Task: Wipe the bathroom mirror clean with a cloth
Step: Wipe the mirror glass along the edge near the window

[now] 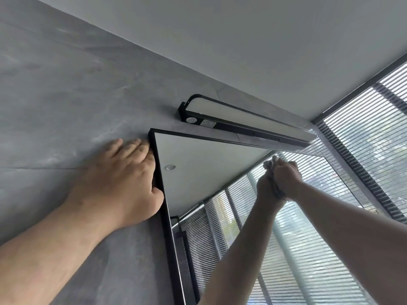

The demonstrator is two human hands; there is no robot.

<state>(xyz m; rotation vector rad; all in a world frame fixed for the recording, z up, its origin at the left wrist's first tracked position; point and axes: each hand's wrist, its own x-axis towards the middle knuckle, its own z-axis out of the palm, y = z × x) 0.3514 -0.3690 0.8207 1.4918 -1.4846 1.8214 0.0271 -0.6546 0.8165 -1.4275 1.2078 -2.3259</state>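
The black-framed bathroom mirror (pixel 198 164) hangs on a grey wall and is seen from below. My right hand (pixel 287 175) grips a small grey cloth (pixel 270 164) and presses it against the glass near the mirror's top edge, right of centre. The reflection of that hand and arm meets it in the glass. My left hand (pixel 123 179) lies flat on the wall beside the mirror's upper left corner, fingers straight, with the thumb touching the black frame.
A black wall lamp (pixel 242 119) with a white diffuser is mounted just above the mirror's top edge. A window with horizontal blinds (pixel 365 139) fills the right side. The grey wall (pixel 66 95) spreads to the left under a white ceiling.
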